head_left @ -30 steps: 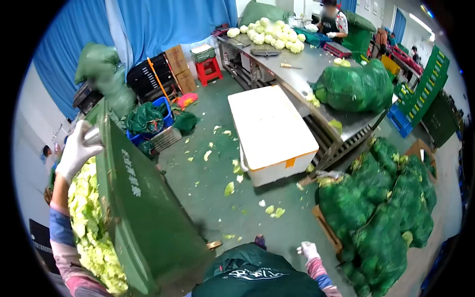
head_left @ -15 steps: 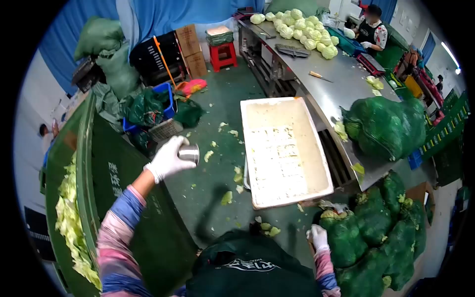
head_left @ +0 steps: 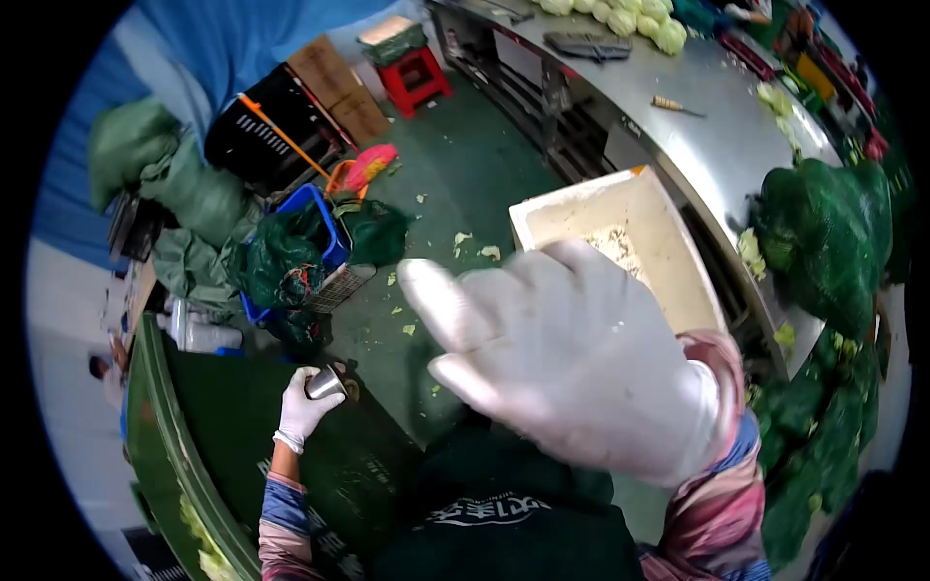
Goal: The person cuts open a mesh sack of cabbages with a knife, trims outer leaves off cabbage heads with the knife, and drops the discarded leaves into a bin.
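My left hand (head_left: pixel 300 409), in a white glove, is closed around a small metal cup (head_left: pixel 326 383) beside the large green bin (head_left: pixel 208 387). The cup tilts, with its wide end towards the lower right. Close to the camera, my gloved right hand (head_left: pixel 581 358) is raised and looks large and slightly blurred. Its thumb and forefinger stand apart, with nothing visible between them; the other fingers are partly foreshortened. Behind this hand is a white foam box (head_left: pixel 683 252) with pale scraps inside, partly hidden by the fingers.
A steel table (head_left: pixel 678 136) on the right bears a wooden-handled knife (head_left: pixel 678 106), cabbages (head_left: pixel 620 17) and a full green mesh sack (head_left: pixel 823 232). More green sacks (head_left: pixel 809 436) lie below it. A blue crate (head_left: pixel 325 228) and a red stool (head_left: pixel 412 82) stand on the leaf-strewn floor.
My right hand has risen from beside the green sacks to right before the camera. My left hand, still with the cup, appears lower beside the bin. The view has tilted down and turned.
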A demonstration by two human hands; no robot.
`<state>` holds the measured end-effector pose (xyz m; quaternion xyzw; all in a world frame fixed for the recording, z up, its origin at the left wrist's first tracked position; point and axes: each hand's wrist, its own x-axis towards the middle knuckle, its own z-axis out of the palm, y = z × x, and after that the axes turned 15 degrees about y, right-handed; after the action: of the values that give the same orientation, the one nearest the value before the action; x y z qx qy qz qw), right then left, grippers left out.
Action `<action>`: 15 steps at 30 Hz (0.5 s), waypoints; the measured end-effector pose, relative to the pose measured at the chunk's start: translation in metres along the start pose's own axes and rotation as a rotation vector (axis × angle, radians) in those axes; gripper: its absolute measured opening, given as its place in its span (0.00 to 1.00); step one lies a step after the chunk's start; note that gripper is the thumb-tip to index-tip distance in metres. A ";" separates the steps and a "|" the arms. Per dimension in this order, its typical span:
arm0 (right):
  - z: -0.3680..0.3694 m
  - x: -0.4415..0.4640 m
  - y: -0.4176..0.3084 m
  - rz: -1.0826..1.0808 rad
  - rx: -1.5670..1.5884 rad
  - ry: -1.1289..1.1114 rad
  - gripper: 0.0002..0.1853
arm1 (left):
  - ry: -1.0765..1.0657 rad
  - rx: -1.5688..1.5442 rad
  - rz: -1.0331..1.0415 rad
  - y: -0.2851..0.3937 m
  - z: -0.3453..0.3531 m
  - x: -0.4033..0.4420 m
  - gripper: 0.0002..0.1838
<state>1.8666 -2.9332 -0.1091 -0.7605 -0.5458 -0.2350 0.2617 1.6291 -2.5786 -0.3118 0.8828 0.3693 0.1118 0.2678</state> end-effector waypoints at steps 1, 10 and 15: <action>0.013 0.022 -0.006 -0.009 0.022 0.132 0.20 | -0.014 -0.048 0.011 0.007 -0.006 0.021 0.28; 0.063 0.174 0.011 -0.015 0.137 0.034 0.22 | -0.118 -0.120 0.141 0.061 0.011 0.227 0.28; 0.090 0.204 0.087 0.104 0.200 -0.027 0.23 | -0.076 -0.403 0.173 0.098 0.076 0.320 0.30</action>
<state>2.0161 -2.7533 -0.0576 -0.7610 -0.5299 -0.1551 0.3405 1.9419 -2.4382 -0.3208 0.8434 0.2522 0.1725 0.4419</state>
